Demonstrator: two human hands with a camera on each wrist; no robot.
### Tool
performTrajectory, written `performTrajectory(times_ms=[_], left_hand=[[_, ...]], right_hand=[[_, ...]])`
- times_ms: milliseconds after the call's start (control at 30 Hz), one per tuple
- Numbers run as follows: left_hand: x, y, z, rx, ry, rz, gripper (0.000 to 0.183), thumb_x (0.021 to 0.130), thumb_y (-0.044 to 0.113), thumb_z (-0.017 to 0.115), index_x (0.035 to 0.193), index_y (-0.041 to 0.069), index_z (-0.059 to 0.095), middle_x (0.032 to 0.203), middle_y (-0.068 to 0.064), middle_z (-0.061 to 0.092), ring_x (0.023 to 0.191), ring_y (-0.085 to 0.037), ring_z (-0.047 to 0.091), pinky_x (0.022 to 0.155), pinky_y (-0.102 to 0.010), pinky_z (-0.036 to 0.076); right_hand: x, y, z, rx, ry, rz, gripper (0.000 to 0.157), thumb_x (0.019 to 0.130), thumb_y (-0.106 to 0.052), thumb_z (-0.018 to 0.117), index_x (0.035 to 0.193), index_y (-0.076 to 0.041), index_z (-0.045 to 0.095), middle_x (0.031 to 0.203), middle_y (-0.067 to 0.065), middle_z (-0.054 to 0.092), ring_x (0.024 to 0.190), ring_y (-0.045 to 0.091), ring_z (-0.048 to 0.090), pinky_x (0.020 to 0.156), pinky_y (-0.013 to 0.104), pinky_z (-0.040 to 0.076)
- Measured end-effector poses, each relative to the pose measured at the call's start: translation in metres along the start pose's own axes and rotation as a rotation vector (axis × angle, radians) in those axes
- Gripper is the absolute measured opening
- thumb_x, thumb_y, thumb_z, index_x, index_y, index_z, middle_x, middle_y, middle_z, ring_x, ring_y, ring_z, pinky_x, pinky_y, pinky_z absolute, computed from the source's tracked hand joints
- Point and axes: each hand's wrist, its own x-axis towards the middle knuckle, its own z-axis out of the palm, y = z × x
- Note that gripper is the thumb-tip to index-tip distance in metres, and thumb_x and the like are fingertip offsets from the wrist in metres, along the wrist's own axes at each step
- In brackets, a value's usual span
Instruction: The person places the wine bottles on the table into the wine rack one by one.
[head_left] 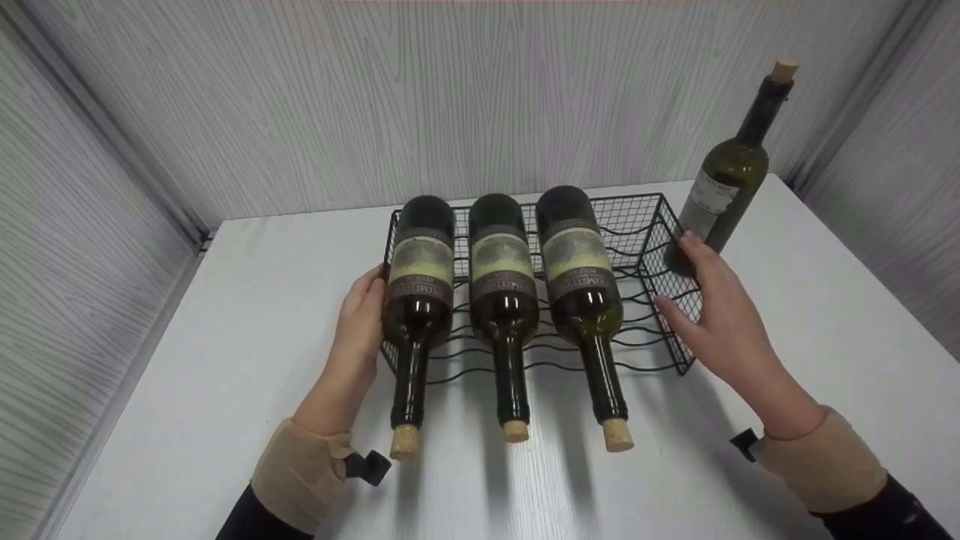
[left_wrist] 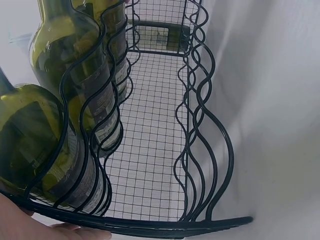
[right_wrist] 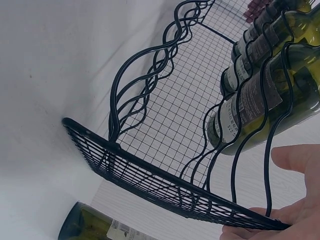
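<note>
A black wire wine rack (head_left: 660,259) stands on a white table with three dark wine bottles lying side by side on its top tier: a left bottle (head_left: 421,262), a middle bottle (head_left: 501,259) and a right bottle (head_left: 574,251). Their corked necks point toward me. My left hand (head_left: 356,322) holds the rack's left side; some of its fingers are hidden behind the left bottle. On the other side, my right hand (head_left: 724,319) grips the right mesh end, thumb toward the inside and fingers outside, as the right wrist view shows. Below the bottles, the lower tier (left_wrist: 150,135) holds nothing.
A fourth corked wine bottle (head_left: 731,187) stands upright behind the rack's right end, close to my right fingertips. Grey wood-grain panels (head_left: 480,97) close off the back and both sides of the white table (head_left: 247,315).
</note>
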Motion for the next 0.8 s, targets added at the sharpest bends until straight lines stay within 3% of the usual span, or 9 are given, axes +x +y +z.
performTrajectory(times_ms=[800], left_hand=[[0.0005, 0.0007, -0.0004, -0.007, -0.008, 0.018, 0.056, 0.115, 0.025, 0.026, 0.165, 0.0, 0.028, 0.173, -0.019, 0.028, 0.165, -0.033, 0.021, 0.137, -0.05, 0.018]], right_hand=[[0.0003, 0.0, -0.0024, 0.005, -0.009, 0.001, 0.076, 0.102, -0.016, 0.07, 0.164, 0.001, 0.031, 0.172, 0.025, 0.03, 0.158, 0.049, 0.029, 0.127, 0.069, 0.026]])
